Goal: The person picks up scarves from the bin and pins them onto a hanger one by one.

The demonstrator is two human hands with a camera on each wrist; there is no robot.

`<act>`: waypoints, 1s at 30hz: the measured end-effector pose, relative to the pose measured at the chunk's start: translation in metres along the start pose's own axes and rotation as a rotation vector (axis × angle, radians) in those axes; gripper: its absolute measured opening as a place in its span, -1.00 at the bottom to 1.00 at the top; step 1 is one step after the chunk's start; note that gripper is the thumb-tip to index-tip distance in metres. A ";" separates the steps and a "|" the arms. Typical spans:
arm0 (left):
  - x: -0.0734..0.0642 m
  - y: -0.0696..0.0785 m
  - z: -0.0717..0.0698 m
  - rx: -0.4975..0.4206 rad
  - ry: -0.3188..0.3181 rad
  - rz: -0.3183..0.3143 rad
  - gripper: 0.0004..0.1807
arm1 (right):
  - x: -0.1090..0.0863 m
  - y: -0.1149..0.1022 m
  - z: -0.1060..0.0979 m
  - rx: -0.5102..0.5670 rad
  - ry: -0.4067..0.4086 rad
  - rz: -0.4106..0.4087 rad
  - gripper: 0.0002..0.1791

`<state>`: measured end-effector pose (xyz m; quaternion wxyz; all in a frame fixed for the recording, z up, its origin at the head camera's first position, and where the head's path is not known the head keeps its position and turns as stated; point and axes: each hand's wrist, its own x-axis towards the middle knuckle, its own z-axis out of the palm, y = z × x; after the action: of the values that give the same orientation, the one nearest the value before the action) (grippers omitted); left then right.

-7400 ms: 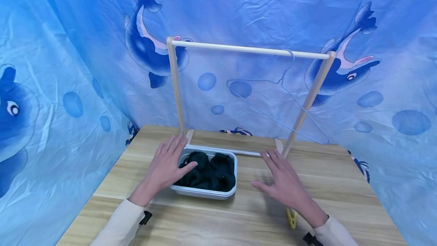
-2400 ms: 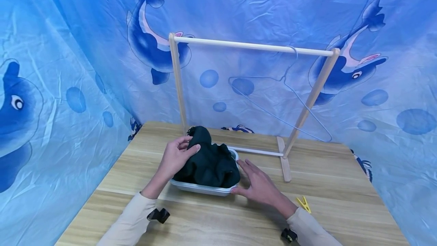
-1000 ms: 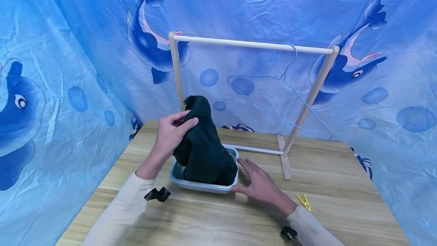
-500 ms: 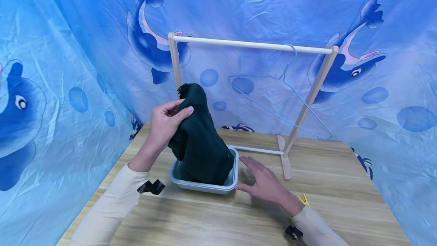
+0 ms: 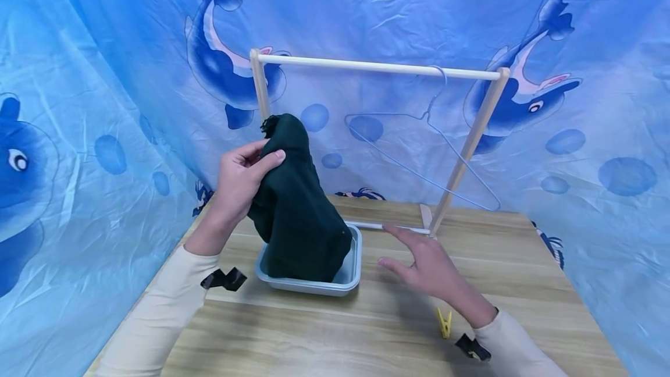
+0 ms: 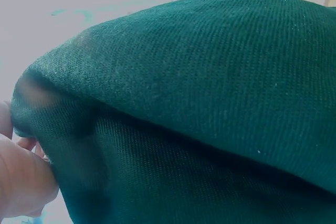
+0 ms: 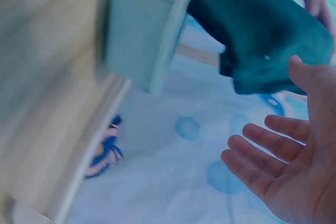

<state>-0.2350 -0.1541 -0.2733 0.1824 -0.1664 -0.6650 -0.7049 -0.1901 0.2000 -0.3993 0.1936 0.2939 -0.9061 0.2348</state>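
Note:
A dark green fringed scarf (image 5: 303, 220) rises from the light grey plastic tub (image 5: 314, 288), its lower folds still inside the rim. My left hand (image 5: 238, 182) pinches it near the fringed top, thumb in front and fingers behind. Ribbed green fabric fills most of the left wrist view, with the left thumb (image 6: 26, 179) at its edge. To the right of the tub, my right hand (image 5: 429, 266) is apart from it, fingers spread and holding nothing. In the right wrist view, the scarf (image 7: 262, 35) hangs beyond the open palm.
Behind the tub stands a wooden rack (image 5: 366, 65) with a white top rail. A thin wire hanger (image 5: 384, 113) hangs on the rail's right part. One yellow clothespin (image 5: 445, 324) lies on the wooden table (image 5: 314, 342). Dolphin-printed blue curtains surround the table.
Earlier the scarf lay bunched in the tub; the left hand gripped it and has raised it up and leftward. My right hand has left the tub's right side and moved right.

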 end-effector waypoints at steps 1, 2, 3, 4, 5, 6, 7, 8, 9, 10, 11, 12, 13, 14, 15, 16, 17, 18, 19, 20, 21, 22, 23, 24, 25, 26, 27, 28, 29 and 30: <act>0.001 0.001 0.000 -0.006 0.003 -0.001 -0.67 | 0.001 -0.001 -0.006 0.011 0.021 -0.005 -0.31; 0.001 0.002 0.000 -0.013 0.005 -0.005 -0.68 | 0.002 -0.001 -0.012 0.021 0.038 -0.004 -0.33; 0.002 0.002 0.000 -0.017 0.009 -0.007 -0.69 | 0.003 -0.002 -0.018 0.029 0.059 -0.006 -0.35; 0.002 0.002 0.000 -0.022 0.013 -0.009 -0.70 | 0.004 -0.002 -0.024 0.035 0.082 -0.006 -0.37; 0.002 0.003 0.001 -0.027 0.015 -0.011 -0.71 | 0.005 -0.003 -0.030 0.047 0.106 -0.009 -0.39; 0.002 0.003 0.001 -0.028 0.017 -0.011 -0.71 | 0.006 -0.003 -0.036 0.050 0.130 -0.008 -0.41; 0.003 0.003 0.001 -0.030 0.019 -0.010 -0.72 | 0.007 -0.003 -0.042 0.054 0.154 -0.010 -0.43; 0.003 0.004 0.001 -0.032 0.020 -0.010 -0.72 | 0.009 -0.003 -0.048 0.061 0.175 -0.013 -0.44; 0.003 0.004 0.002 -0.034 0.021 -0.009 -0.72 | 0.011 -0.003 -0.055 0.069 0.195 -0.015 -0.46; 0.003 0.004 0.002 -0.036 0.023 -0.007 -0.72 | 0.013 -0.003 -0.061 0.074 0.215 -0.017 -0.47; 0.003 0.004 0.002 -0.038 0.023 -0.006 -0.72 | 0.015 -0.003 -0.067 0.080 0.231 -0.017 -0.47; 0.003 0.004 0.003 -0.039 0.024 -0.006 -0.72 | 0.018 -0.002 -0.074 0.077 0.249 -0.018 -0.48; 0.003 0.004 0.003 -0.042 0.024 -0.007 -0.71 | 0.021 -0.002 -0.080 0.071 0.269 -0.023 -0.49; 0.004 0.003 0.003 -0.044 0.027 -0.008 -0.71 | 0.025 -0.001 -0.087 0.063 0.287 -0.026 -0.50; 0.004 0.002 0.004 -0.045 0.029 -0.008 -0.71 | 0.028 0.000 -0.093 0.054 0.307 -0.028 -0.51; 0.004 0.002 0.004 -0.047 0.032 -0.009 -0.71 | 0.032 0.002 -0.099 0.041 0.329 -0.031 -0.51; 0.005 0.001 0.004 -0.049 0.035 -0.010 -0.72 | 0.037 0.004 -0.105 0.029 0.352 -0.033 -0.52; 0.005 0.001 0.005 -0.055 0.037 -0.012 -0.72 | 0.041 0.006 -0.111 0.015 0.373 -0.032 -0.53; 0.005 0.000 0.005 -0.057 0.039 -0.014 -0.73 | 0.045 0.008 -0.116 0.001 0.391 -0.024 -0.54; 0.005 -0.001 0.006 -0.060 0.040 -0.016 -0.74 | 0.049 0.010 -0.121 -0.006 0.406 -0.017 -0.55; 0.006 -0.001 0.007 -0.062 0.039 -0.017 -0.74 | 0.053 0.013 -0.126 -0.014 0.422 -0.008 -0.55; 0.006 -0.002 0.007 -0.065 0.036 -0.020 -0.73 | 0.056 0.016 -0.130 -0.026 0.435 0.003 -0.56; 0.006 -0.002 0.008 -0.065 0.033 -0.022 -0.72 | 0.059 0.019 -0.133 -0.034 0.445 0.014 -0.57; 0.006 -0.002 0.009 -0.068 0.030 -0.025 -0.71 | 0.062 0.023 -0.136 -0.040 0.453 0.026 -0.57; 0.006 -0.002 0.010 -0.064 0.028 -0.026 -0.70 | 0.064 0.027 -0.138 -0.045 0.459 0.041 -0.58; 0.006 -0.002 0.011 -0.065 0.027 -0.027 -0.69 | 0.066 0.032 -0.139 -0.047 0.462 0.054 -0.58; 0.006 -0.001 0.012 -0.063 0.026 -0.027 -0.68 | 0.067 0.037 -0.140 -0.049 0.461 0.071 -0.58; 0.006 -0.001 0.013 -0.061 0.025 -0.028 -0.66 | 0.069 0.042 -0.141 -0.049 0.455 0.094 -0.58; 0.006 -0.001 0.014 -0.062 0.025 -0.028 -0.66 | 0.070 0.047 -0.142 -0.043 0.445 0.119 -0.57; 0.006 -0.001 0.015 -0.063 0.025 -0.027 -0.65 | 0.071 0.051 -0.142 -0.036 0.430 0.152 -0.56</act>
<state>-0.2407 -0.1395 -0.2700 0.1759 -0.1540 -0.6424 -0.7298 -0.2453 0.2822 -0.2648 0.3694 0.1643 -0.8676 0.2897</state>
